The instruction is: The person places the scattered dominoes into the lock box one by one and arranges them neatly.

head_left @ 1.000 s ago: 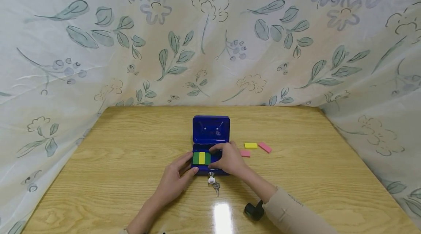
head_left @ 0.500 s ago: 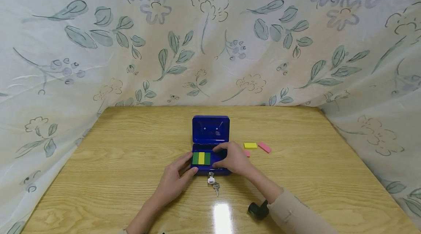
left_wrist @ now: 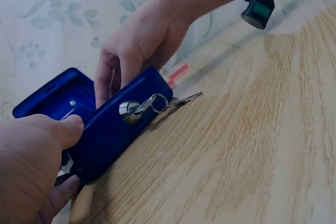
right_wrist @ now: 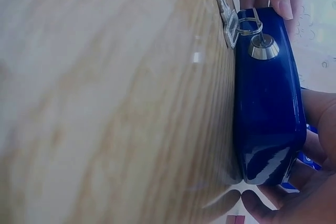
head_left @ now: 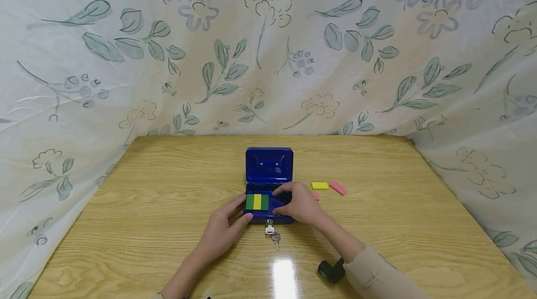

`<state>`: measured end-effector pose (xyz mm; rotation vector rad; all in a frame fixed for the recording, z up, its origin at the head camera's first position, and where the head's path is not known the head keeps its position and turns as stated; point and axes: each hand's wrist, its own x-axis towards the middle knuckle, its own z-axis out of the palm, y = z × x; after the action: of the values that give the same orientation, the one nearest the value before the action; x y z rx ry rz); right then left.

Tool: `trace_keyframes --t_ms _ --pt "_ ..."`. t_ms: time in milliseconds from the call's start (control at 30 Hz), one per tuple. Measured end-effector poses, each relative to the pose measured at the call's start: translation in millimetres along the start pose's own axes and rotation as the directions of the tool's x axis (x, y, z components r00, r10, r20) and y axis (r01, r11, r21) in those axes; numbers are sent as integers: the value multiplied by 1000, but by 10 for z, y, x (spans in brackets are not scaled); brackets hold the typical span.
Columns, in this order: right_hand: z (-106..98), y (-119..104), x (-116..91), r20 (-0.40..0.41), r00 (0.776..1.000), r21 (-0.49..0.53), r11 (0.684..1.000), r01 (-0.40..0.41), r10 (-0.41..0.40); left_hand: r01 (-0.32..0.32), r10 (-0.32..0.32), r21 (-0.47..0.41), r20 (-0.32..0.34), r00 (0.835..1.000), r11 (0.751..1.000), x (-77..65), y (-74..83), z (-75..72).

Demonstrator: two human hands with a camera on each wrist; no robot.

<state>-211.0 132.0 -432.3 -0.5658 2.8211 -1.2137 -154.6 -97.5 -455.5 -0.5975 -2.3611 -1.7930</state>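
Note:
A small blue metal cash box (head_left: 257,220) stands with its lid (head_left: 269,164) raised. Inside, at the left, two green blocks (head_left: 249,202) lie flush on either side of a yellow block (head_left: 257,202). My left hand (head_left: 222,231) grips the front left corner, its thumb (left_wrist: 72,124) on the rim and fingers along the side. My right hand (head_left: 299,203) reaches over the right end, thumb and index finger spread apart inside with blue floor showing between them. In the right wrist view, other right-hand fingers (right_wrist: 257,205) lie outside the end wall.
A key (head_left: 276,239) hangs by a ring from the lock (right_wrist: 264,46) on the front wall. Right of the box lie a yellow block (head_left: 320,186), a pink block (head_left: 338,188) and another pink block (head_left: 316,196), partly hidden by my hand. A black device (head_left: 330,271) is strapped at my right wrist.
My right hand has drawn a little to the right, away from the right-hand green block, baring box floor beside it. My left hand and the blocks have stayed in place.

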Motion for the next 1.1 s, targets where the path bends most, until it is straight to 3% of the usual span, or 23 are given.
trace_keyframes --t_ms 167,467,967,1100 --pt "-7 9 -23 -11 1000 6 1000 3 -3 15 -16 -15 -3 1000 1000 -5 154 8" --pt "-68 0 -75 -60 997 53 998 -44 47 19 -19 10 7 1000 1000 14 -119 11" --pt "-136 33 -133 -87 991 112 990 -88 98 19 -19 2 2 1000 1000 9 -137 8" --pt "-136 34 -157 -94 990 137 986 -91 104 28 -28 -14 -10 1000 1000 -14 91 8"
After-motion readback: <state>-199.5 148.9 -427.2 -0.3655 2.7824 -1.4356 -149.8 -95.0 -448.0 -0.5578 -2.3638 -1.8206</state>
